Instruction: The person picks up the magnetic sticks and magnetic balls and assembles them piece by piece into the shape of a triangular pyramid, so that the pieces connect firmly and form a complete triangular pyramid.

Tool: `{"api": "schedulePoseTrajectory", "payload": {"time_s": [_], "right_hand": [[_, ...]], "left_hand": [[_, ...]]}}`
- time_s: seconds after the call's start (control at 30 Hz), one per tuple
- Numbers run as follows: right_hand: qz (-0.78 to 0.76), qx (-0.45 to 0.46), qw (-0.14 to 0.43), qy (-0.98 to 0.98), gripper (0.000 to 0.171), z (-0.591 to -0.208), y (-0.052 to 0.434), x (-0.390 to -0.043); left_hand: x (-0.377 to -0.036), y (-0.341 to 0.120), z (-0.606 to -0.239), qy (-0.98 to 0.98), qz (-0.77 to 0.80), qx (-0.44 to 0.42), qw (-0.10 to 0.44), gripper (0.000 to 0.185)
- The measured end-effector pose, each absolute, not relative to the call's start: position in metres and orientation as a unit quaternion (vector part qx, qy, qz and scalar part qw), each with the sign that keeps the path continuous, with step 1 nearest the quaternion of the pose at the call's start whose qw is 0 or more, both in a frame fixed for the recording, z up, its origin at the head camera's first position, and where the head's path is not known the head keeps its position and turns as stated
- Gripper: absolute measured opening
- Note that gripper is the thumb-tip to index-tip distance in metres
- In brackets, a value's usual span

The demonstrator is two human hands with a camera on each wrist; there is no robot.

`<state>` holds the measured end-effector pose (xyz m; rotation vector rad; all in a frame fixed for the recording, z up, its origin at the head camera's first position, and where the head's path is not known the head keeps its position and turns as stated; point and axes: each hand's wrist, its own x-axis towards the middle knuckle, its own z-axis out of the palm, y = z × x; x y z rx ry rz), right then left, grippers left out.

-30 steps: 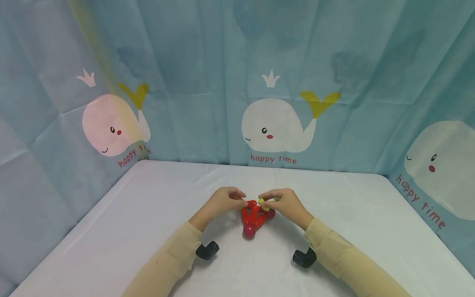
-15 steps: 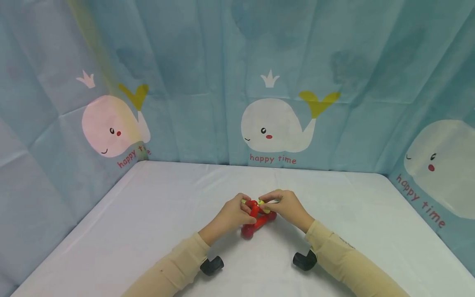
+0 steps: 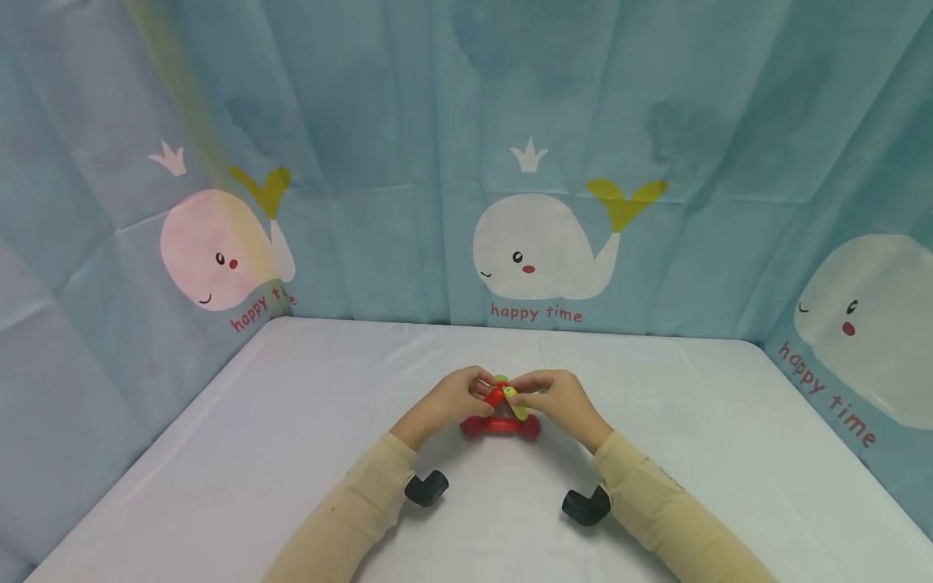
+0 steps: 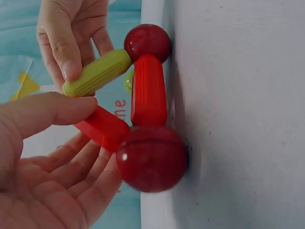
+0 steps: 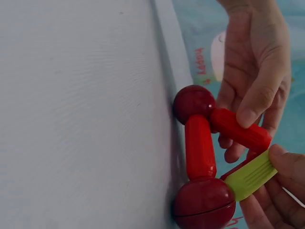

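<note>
A frame of ribbed rods and dark red balls stands in front of me at mid-table. In the head view a red rod [image 3: 500, 426] lies across its near side, between one dark red ball [image 3: 472, 427] and another dark red ball [image 3: 530, 427]. My left hand [image 3: 453, 398] pinches a slanting red rod [image 4: 107, 130] that rises from the left ball. With thumb and fingers, my right hand [image 3: 563, 398] grips a yellow-green rod [image 4: 97, 74] rising from the right ball. The upper ends of both rods come close together; whether they touch is unclear. Another green piece [image 3: 501, 378] shows behind, mostly hidden.
White cloth covers the table [image 3: 291, 437]. A blue curtain [image 3: 394, 243] printed with whales hangs behind and at both sides. A black wrist mount [image 3: 427, 488] sits under the left forearm, and a second black mount [image 3: 586, 507] under the right.
The frame has gone from lying with one ball toward me to standing with a rod across the near side. My left hand shifted onto a red rod and lifted; the right keeps its yellow-green rod.
</note>
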<state>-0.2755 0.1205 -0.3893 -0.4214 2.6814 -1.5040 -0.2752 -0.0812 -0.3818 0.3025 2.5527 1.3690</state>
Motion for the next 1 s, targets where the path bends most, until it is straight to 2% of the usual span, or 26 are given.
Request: {"api": "schedulePoseTrajectory", "payload": {"time_s": [0.3,0.7,1.0], "right_hand": [[-0.505,-0.099,0.039,0.856,0.028,-0.392,0.119,-0.278],[-0.489,-0.117,0.000,0.864,0.026,-0.397,0.114,-0.274],[-0.486,-0.122,-0.011,0.865,0.026,-0.398,0.115,-0.272]], "left_hand": [[-0.275,-0.082,-0.389,0.865,0.482,0.103,0.091,0.038],[-0.269,-0.087,-0.393,0.851,0.512,0.109,0.050,0.036],[-0.269,-0.086,-0.393,0.847,0.517,0.117,0.044,0.034]]}}
